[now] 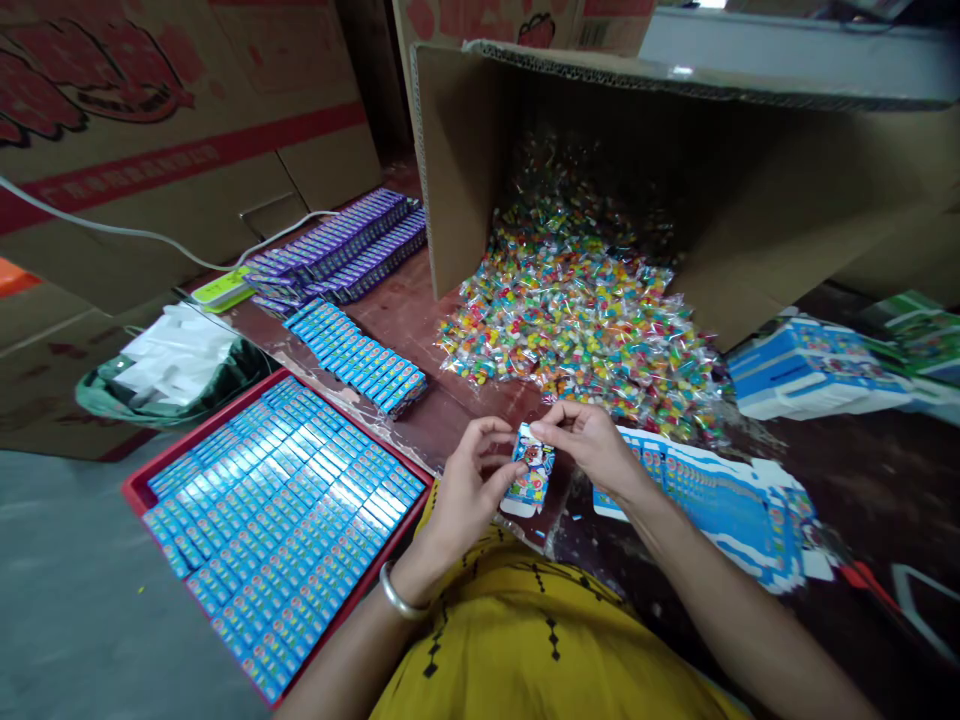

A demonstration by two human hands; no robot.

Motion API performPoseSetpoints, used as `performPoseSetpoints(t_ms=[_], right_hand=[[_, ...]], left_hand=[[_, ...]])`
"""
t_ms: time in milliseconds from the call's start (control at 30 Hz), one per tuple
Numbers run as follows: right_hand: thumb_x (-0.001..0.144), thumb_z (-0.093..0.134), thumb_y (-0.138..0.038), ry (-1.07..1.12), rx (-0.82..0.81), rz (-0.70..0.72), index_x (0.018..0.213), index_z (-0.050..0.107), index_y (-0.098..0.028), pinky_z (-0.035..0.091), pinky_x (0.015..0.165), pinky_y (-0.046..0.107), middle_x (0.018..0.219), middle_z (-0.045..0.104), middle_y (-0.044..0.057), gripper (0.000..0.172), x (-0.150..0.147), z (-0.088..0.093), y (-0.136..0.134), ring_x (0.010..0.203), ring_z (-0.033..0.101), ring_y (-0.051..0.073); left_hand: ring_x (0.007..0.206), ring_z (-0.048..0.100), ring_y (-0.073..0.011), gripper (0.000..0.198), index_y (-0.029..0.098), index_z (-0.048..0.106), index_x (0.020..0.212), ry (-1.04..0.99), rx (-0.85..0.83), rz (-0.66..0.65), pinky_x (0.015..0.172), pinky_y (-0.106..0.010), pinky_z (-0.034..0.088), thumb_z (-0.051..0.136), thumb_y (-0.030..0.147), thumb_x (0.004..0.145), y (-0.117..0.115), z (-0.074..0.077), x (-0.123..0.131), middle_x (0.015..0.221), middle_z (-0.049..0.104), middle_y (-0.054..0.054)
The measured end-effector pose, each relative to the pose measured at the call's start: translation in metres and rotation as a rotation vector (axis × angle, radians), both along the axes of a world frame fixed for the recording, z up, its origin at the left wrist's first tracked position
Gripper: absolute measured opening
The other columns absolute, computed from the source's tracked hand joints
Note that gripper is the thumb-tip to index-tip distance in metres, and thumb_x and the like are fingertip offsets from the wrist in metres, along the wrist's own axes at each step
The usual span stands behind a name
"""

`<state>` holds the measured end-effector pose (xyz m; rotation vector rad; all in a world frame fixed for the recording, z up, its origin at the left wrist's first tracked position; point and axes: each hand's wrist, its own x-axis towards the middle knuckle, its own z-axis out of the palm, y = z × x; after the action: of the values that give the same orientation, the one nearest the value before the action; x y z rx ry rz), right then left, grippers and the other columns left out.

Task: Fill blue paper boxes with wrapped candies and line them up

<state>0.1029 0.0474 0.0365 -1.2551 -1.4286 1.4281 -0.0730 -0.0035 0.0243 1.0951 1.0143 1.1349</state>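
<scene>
Both hands hold one small blue printed carton point(529, 482) upright over the dark table's near edge. My left hand point(469, 490) grips its left side and lower part. My right hand point(589, 440) pinches the flap at its top. Just behind the hands lies a heap of small colourful wrapped sweets point(577, 310) spilling from a big cardboard box point(750, 180) tipped on its side. A fanned stack of flat blue carton blanks point(720, 500) lies under and to the right of my right wrist.
A red tray point(139, 485) at the left holds several rows of filled blue cartons. Further rows of blue cartons point(356, 355) and purple cartons point(337, 245) lie behind it. A green bag of white pieces point(176, 365) sits far left. More blue blanks point(810, 370) lie right.
</scene>
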Motion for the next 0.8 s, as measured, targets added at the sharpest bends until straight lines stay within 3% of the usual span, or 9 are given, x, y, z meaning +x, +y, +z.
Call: performPoseSetpoints(t_ms=[167, 300, 400, 500, 633, 733, 800], right_hand=[[0.075, 0.075, -0.042, -0.044, 0.007, 0.017, 0.068, 0.063, -0.018, 0.039, 0.057, 0.026, 0.063, 0.058, -0.003, 0.028, 0.002, 0.003, 0.004, 0.058, 0.05, 0.012], [0.081, 0.069, -0.04, -0.148, 0.191, 0.011, 0.067, 0.063, -0.019, 0.042, 0.062, 0.029, 0.066, 0.06, -0.001, 0.026, 0.0, 0.005, -0.001, 0.063, 0.054, 0.015], [0.087, 0.063, -0.037, -0.185, 0.297, 0.042, 0.07, 0.065, -0.02, 0.046, 0.072, 0.032, 0.075, 0.065, 0.002, 0.023, 0.0, 0.005, -0.008, 0.073, 0.059, 0.017], [0.086, 0.065, -0.038, -0.156, 0.209, 0.099, 0.087, 0.068, -0.022, 0.049, 0.071, 0.03, 0.089, 0.069, 0.003, 0.016, 0.0, 0.004, -0.017, 0.079, 0.063, 0.018], [0.087, 0.063, -0.037, -0.169, 0.114, 0.146, 0.101, 0.066, -0.023, 0.052, 0.07, 0.029, 0.095, 0.07, 0.003, 0.02, -0.002, 0.0, -0.023, 0.082, 0.065, 0.018], [0.087, 0.062, -0.036, -0.216, 0.127, 0.197, 0.106, 0.064, -0.024, 0.052, 0.069, 0.028, 0.092, 0.07, 0.002, 0.022, 0.006, -0.003, -0.015, 0.081, 0.066, 0.018], [0.088, 0.061, -0.035, -0.398, 0.227, 0.147, 0.103, 0.064, -0.023, 0.051, 0.069, 0.03, 0.091, 0.07, 0.003, 0.02, 0.018, -0.006, -0.003, 0.082, 0.065, 0.019]], left_hand=[[0.082, 0.066, -0.0149, 0.047, 0.024, 0.048, 0.124, 0.0, -0.008, -0.026, 0.075, -0.027, 0.053, 0.069, 0.024, 0.082, 0.0, 0.002, -0.001, 0.109, 0.063, -0.006], [0.083, 0.065, -0.0161, 0.05, 0.025, 0.052, 0.13, 0.042, 0.001, -0.043, 0.074, -0.027, 0.053, 0.067, 0.023, 0.082, 0.001, 0.004, -0.002, 0.109, 0.063, -0.006], [0.088, 0.063, -0.0178, 0.042, 0.023, 0.06, 0.124, 0.063, 0.002, -0.035, 0.077, -0.027, 0.052, 0.066, 0.024, 0.083, 0.002, 0.002, -0.003, 0.106, 0.066, -0.006], [0.088, 0.063, -0.0183, 0.032, 0.02, 0.062, 0.115, 0.048, -0.013, -0.027, 0.077, -0.027, 0.051, 0.065, 0.027, 0.084, 0.003, -0.002, -0.003, 0.1, 0.068, -0.006], [0.084, 0.063, -0.0166, 0.027, 0.02, 0.059, 0.106, 0.022, -0.042, -0.029, 0.075, -0.026, 0.051, 0.068, 0.028, 0.082, 0.004, -0.008, -0.003, 0.094, 0.066, -0.004], [0.074, 0.06, -0.013, 0.027, 0.018, 0.054, 0.093, 0.082, -0.089, -0.077, 0.066, -0.022, 0.051, 0.072, 0.031, 0.077, 0.006, -0.011, -0.008, 0.083, 0.062, 0.0], [0.065, 0.055, -0.0104, 0.031, 0.019, 0.049, 0.091, 0.112, -0.145, -0.089, 0.055, -0.02, 0.049, 0.073, 0.034, 0.076, 0.007, -0.012, -0.013, 0.079, 0.057, 0.002]])
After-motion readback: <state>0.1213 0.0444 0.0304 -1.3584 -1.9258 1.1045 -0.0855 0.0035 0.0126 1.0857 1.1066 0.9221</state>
